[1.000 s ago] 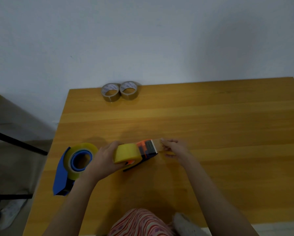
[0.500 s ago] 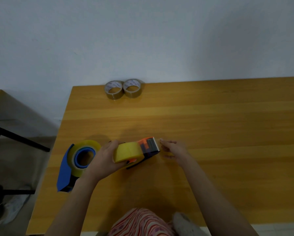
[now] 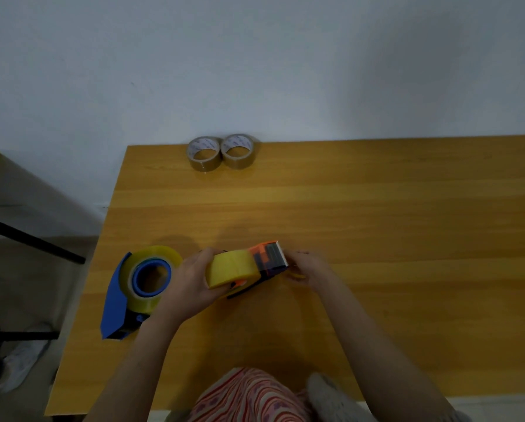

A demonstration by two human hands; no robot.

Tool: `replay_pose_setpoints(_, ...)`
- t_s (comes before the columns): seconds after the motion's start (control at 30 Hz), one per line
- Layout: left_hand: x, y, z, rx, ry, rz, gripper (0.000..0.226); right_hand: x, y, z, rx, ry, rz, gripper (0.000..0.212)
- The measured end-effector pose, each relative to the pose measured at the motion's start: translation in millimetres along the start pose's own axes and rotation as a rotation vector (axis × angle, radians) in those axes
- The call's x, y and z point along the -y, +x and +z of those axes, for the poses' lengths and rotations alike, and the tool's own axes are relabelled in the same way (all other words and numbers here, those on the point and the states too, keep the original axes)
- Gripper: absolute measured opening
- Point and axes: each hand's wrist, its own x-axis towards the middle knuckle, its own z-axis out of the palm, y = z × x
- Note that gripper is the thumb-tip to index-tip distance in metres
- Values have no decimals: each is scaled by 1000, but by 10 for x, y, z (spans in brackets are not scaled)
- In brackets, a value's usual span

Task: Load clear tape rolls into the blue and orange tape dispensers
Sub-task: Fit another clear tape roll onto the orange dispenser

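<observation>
Gripping the orange dispenser (image 3: pixel 266 261) and its mounted clear tape roll (image 3: pixel 232 268) with curled left hand (image 3: pixel 191 278) fingers, low over the table (image 3: pixel 392 220); right hand (image 3: pixel 309 268) fingertips pinching, seemingly, the tape end (image 3: pixel 297 275) at its blade. Just left of the orange dispenser, blue dispenser (image 3: pixel 114 303) lying loaded; far beyond, two brown rolls (image 3: pixel 204 154).

The orange dispenser (image 3: pixel 267 264), carrying a yellowish clear tape roll (image 3: pixel 232 268), is held tilted over the tabletop (image 3: pixel 377 208) in the grip of the left hand (image 3: pixel 191 278). The blue dispenser (image 3: pixel 113 303) lies on its side near the left edge, a second clear roll (image 3: pixel 160 254) on its hub; two brownish rolls (image 3: pixel 205 165) lie flat, touching, at the far edge
</observation>
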Motion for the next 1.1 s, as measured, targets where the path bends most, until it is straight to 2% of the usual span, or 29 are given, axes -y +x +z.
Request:
replay_pose_setpoints(0.2,-6,42,-15,-3,9,-2,69,65,-20,30,8,-52,49,29)
replay_pose_setpoints(0.27,-16,58,5,2,21,7,66,57,-29,5,17,-80,84,31)
replay_pose_setpoints(0.7,-160,78,-90,106,-17,-29,81,-3,-137,-77,9,-181,134,34)
replay_pose_setpoints(0.8,-75,8,-112,19,-102,-87,72,-133,-118,-59,28,-230,178,31)
replay_pose_setpoints(0.93,31,-37,-167,-41,-177,-154,45,-138,-156,-68,61,-191,167,13)
replay_pose_setpoints(1.1,-129,56,-141,-4,-87,-80,51,-29,-201,-147,-46,-189,49,28)
